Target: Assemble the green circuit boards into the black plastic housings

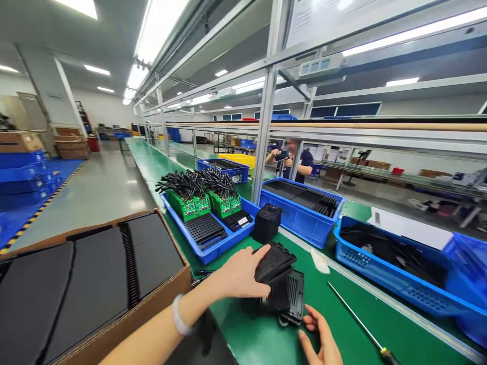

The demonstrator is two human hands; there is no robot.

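My left hand (241, 274), a pale band on its wrist, grips a black ribbed plastic cover (277, 259) from the left, thumb below and fingers on top. Under and beside that cover lie more black plastic housing parts (295, 291), partly hidden by it. At their lower right my right hand (322, 338) is open, thumb and fingers apart, with the fingertips close to the edge of the housing; contact is unclear. Behind them a stack of black plastic parts (267, 222) stands on the green bench (251, 337).
A blue tray (207, 256) holds green circuit boards (190, 207) with black cables. Further right are blue bins (300, 223) of black parts and a blue basket (399, 284). A screwdriver (355, 317) lies at right. A cardboard box (178, 281) stands left. A person (304, 161) works beyond the frame.
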